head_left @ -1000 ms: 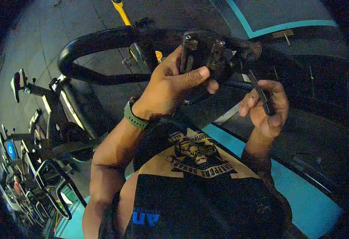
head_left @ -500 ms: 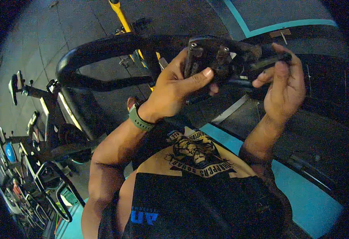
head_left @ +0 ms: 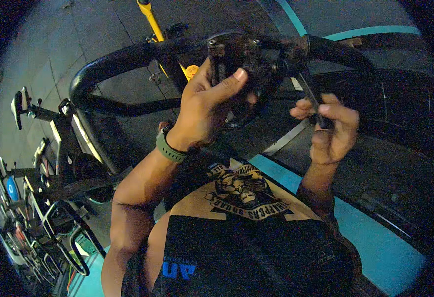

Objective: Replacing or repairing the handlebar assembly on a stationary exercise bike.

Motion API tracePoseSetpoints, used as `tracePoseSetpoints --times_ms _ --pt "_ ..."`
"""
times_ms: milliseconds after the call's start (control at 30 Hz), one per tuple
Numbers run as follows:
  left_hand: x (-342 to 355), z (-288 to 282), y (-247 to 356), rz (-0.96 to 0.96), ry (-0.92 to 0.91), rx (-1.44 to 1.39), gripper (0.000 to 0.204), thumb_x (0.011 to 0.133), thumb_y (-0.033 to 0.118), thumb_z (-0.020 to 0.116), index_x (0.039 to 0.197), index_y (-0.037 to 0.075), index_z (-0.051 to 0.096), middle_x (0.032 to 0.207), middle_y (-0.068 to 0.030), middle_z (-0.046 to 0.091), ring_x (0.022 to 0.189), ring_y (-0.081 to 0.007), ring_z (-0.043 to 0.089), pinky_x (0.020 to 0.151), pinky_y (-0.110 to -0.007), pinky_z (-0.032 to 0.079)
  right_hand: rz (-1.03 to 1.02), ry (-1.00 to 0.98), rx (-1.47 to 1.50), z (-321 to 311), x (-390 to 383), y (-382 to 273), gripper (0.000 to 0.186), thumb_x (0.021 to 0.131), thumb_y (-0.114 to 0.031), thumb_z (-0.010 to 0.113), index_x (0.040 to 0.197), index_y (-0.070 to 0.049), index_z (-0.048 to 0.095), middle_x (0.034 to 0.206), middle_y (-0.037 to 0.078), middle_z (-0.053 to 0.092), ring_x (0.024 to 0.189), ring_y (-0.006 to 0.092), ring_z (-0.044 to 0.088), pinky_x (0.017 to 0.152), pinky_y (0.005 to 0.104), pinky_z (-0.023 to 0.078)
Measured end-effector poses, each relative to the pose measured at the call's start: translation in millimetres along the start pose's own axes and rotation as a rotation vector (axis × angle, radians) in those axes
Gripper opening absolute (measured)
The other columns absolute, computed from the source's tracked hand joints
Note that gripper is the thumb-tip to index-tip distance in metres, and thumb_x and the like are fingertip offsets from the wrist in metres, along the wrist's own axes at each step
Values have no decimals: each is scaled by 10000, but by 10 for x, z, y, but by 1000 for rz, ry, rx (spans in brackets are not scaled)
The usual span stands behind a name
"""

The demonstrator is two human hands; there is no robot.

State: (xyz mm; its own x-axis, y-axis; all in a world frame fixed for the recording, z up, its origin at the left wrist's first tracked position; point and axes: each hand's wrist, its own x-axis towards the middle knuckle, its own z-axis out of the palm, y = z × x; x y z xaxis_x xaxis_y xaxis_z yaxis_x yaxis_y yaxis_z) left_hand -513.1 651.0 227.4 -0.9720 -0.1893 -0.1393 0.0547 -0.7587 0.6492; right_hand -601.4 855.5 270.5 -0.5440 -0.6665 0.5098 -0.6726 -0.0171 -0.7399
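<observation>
A black bracket-like part (head_left: 237, 62) with two round metal bolt heads sits at the middle of a black padded handlebar (head_left: 98, 74). My left hand (head_left: 209, 96) is closed around its near left side, thumb across the front; those fingers are partly hidden behind it. To the right, my right hand (head_left: 333, 126) pinches a slim dark tool (head_left: 310, 94) with a thicker end between the fingers. The tool slants up and left toward the bar's right part. Its exact kind and whether its tip touches anything cannot be made out.
Several exercise bikes (head_left: 53, 119) line the left side, one with a blue disc (head_left: 12, 189). Beyond the handlebar is a yellow frame tube (head_left: 150, 20). Turquoise floor strips (head_left: 385, 247) run at the right. A green watch strap (head_left: 170, 148) circles my left wrist.
My right hand has moved down and slightly left, and the tool has swung from nearly level to steep. My left hand and the bracket-like part have shifted slightly left and up.
</observation>
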Motion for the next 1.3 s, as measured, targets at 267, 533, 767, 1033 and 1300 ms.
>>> tracePoseSetpoints --times_ms 267,533,767,1033,1300 --pt "10 -67 38 49 6 21 274 902 190 564 1095 0 522 904 -64 625 714 -139 603 658 -271 493 88 -64 6 121 -186 235 202 861 -15 581 1011 0 448 967 213 574 817 244 638 725 359 545" --pt "27 -71 64 48 -20 12 329 894 171 580 1173 17 496 958 -47 605 722 -130 582 673 -266 473 10 -138 -140 130 -153 347 273 808 55 607 1025 14 445 883 155 564 777 210 612 715 331 522" --pt "44 -89 50 -8 -81 -6 395 896 171 584 1238 26 451 993 -45 597 786 -122 573 691 -256 473 -107 -134 -133 37 -85 200 328 827 -6 584 1120 59 451 792 165 580 722 225 610 667 337 520" --pt "57 -16 -21 28 -149 38 417 894 177 595 1254 34 440 1061 -32 582 884 -108 551 738 -256 481 -349 -9 -427 -252 182 54 223 868 -67 527 1047 65 539 809 189 597 574 176 555 507 302 505" --pt "9 28 -40 -7 -154 96 422 890 195 607 1238 33 432 959 -13 555 831 -86 517 722 -251 462 -211 144 -709 -231 485 -107 279 844 -192 654 1013 30 638 905 118 654 577 92 538 515 212 451"
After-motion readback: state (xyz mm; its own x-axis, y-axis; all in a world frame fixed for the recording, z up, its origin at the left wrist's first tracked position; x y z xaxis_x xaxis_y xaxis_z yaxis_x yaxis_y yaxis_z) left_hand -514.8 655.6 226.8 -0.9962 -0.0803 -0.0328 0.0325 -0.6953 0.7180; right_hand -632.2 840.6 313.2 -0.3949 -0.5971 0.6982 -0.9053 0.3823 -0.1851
